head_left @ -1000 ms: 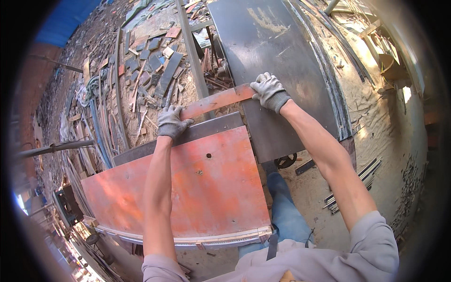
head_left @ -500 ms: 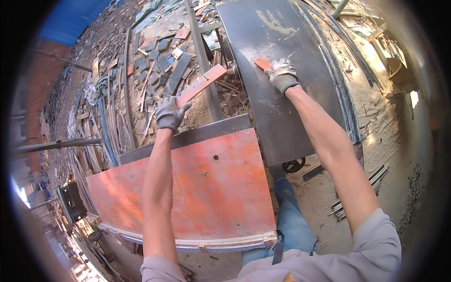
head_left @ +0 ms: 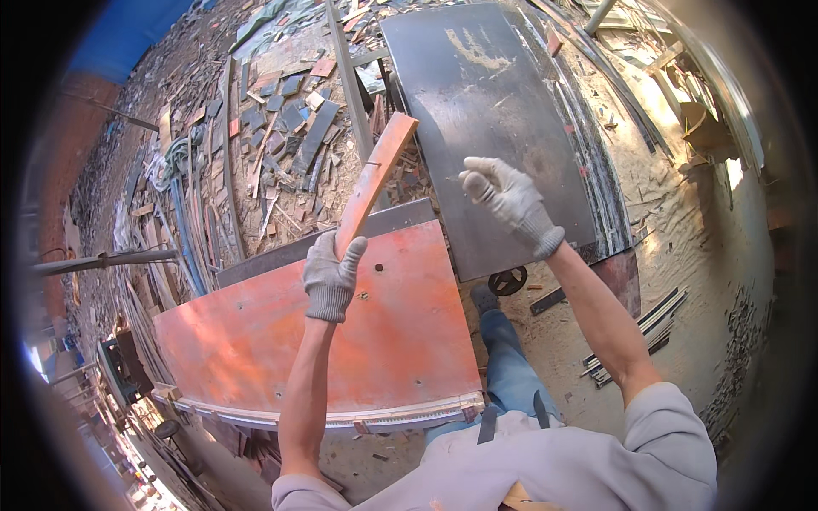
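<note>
My left hand [head_left: 331, 266], in a grey knit glove, grips the lower end of a reddish wood strip [head_left: 368, 189]. The strip tilts up and to the right over the near panel's back edge; a thin nail-like bit sticks out of its side. My right hand [head_left: 507, 194], also gloved, hovers over the dark metal tabletop [head_left: 477, 111], fingers bent but apart, nothing visible in it. A small red wood piece [head_left: 554, 43] shows by the tabletop's far right edge. In front of me lies a large orange-red panel [head_left: 400, 332].
Wood offcuts [head_left: 311, 132] litter the ground at the far left, beside a long metal rail [head_left: 351, 85]. A black handwheel [head_left: 508, 281] sits under the tabletop's near end. Thin strips [head_left: 639, 332] lie on the floor at right. A metal pole [head_left: 106, 261] juts in from the left.
My right hand has let go of the small red piece, now farther off to the right, and drawn nearer. My left hand has come closer, tilting its strip more upright.
</note>
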